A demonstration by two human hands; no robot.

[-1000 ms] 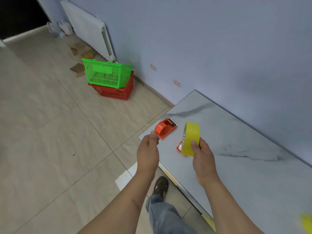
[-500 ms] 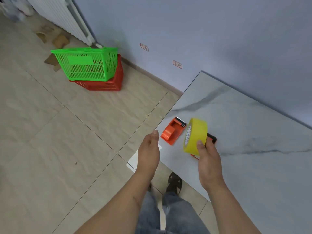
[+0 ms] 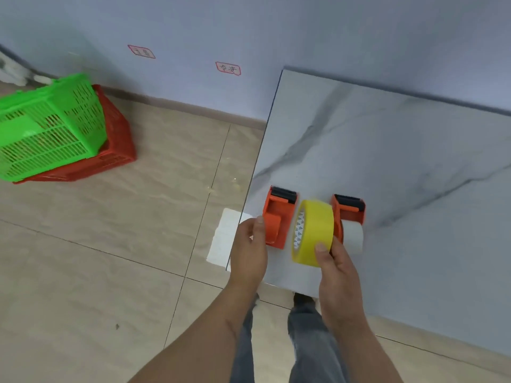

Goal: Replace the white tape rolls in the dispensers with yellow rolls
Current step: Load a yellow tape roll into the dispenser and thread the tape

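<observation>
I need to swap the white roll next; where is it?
The white roll sits in the right-hand orange dispenser on the marble table, just behind the right hand holding the yellow roll.

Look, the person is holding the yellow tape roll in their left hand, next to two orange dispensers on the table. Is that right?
Not quite. The head view shows the yellow tape roll in the right hand, not the left hand, which is by the nearer dispenser. The rest holds: two orange dispensers sit on the table.

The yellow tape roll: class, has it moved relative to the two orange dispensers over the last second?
Yes. The yellow tape roll, held in the right hand, now sits between the left dispenser and the right dispenser, which it earlier covered.
</observation>
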